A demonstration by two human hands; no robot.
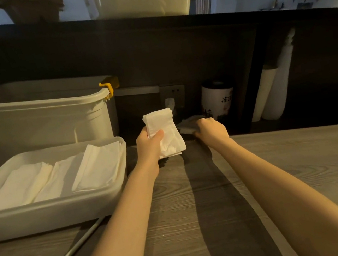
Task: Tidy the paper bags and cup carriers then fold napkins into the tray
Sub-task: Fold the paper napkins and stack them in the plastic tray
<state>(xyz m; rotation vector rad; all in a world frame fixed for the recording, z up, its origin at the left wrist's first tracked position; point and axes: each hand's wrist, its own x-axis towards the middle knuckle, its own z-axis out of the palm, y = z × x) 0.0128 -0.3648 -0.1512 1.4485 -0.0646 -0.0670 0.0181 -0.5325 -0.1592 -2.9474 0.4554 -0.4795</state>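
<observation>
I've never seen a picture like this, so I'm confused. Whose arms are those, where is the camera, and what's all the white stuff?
No machine here: a person wears a camera on their head, so you look down along their own arms. The left hand grips a bunch of napkins. The right hand reaches to the back of the table and rests on more paper there; the shade hides whether it grips it. On the left sits a white tray with folded napkins in it, and behind that a big plastic bin. A white jar stands at the back.
</observation>
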